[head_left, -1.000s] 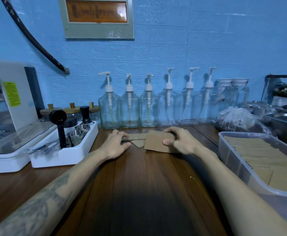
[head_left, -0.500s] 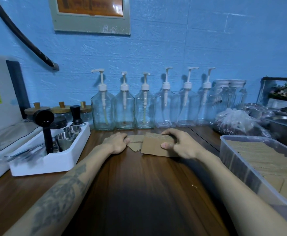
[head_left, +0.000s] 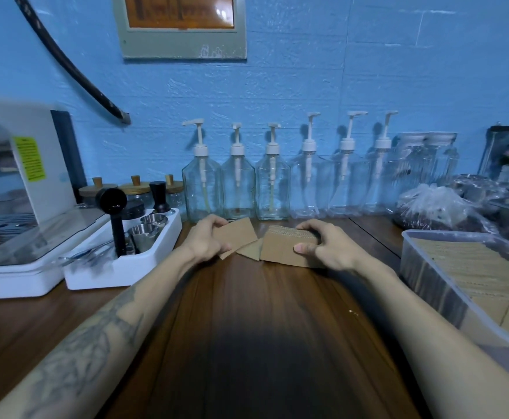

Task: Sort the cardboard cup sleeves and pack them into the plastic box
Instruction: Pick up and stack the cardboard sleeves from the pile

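My right hand (head_left: 327, 247) grips a thick stack of brown cardboard cup sleeves (head_left: 280, 251) standing on the wooden counter, thumb on the front face, fingers over the top edge. My left hand (head_left: 206, 238) holds a single flat sleeve (head_left: 238, 234), lifted and tilted just left of the stack. One more sleeve (head_left: 251, 251) lies flat between them on the counter. The clear plastic box (head_left: 428, 276) sits at the right, filled with rows of sleeves (head_left: 474, 267).
Several clear pump bottles (head_left: 238, 189) line the blue wall behind my hands. A white tray (head_left: 120, 267) with a black portafilter and metal cups stands at left beside a white machine (head_left: 20, 182). A plastic bag (head_left: 437, 210) lies behind the box.
My left hand has picked up a single sleeve and raised it off the counter. My right hand has tightened on the stack and stood it more upright.
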`<state>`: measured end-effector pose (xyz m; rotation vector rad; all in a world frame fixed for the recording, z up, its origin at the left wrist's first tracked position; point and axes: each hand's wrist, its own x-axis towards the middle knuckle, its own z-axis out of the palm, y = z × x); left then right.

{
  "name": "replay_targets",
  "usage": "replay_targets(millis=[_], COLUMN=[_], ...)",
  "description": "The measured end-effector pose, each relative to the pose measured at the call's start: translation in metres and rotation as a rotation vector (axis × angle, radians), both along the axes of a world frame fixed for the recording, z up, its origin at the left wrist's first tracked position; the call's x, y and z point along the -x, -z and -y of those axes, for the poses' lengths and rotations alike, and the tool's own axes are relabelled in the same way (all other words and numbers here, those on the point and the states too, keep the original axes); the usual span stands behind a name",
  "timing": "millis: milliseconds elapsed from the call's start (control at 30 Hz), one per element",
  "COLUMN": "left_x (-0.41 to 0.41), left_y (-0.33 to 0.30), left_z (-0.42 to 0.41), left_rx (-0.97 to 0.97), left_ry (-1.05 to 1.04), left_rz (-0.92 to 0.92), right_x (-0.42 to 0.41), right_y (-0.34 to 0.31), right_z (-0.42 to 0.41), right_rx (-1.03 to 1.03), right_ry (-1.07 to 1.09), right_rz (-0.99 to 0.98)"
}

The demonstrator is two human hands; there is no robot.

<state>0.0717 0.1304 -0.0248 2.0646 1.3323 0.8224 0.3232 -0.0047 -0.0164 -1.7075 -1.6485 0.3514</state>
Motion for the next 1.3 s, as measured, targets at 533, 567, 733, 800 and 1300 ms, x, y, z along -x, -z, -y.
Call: replay_targets(millis=[533,567,733,800,1300], left_x=[0.023,0.021,0.014,0.013,-0.029], left_y=[-0.019,-0.017,-0.003,-0.001,0.015], left_z=[0.076,0.078,0.079,0.079,0.087], left_rx=[-0.211,-0.227,-0.268,-0.278,-0.074], left_ry=[0.068,0.124,0.288,0.277,0.227], left_rz=[0.598,0.506,0.084,0.099,0.299], right_x=[0.01,0.01,0.008,0.007,0.026], right_y=[-0.001,0.0,0.001,0.0,-0.001], right_z=[0.006,0.005,0.004,0.004,0.009], right_rx=[0.024,0.027,0.036,0.037,0.086], right_ry=[-0.034,-0.033,-0.048,-0.052,-0.132], right_rz=[0.011,0.012,0.033,0.034,-0.071])
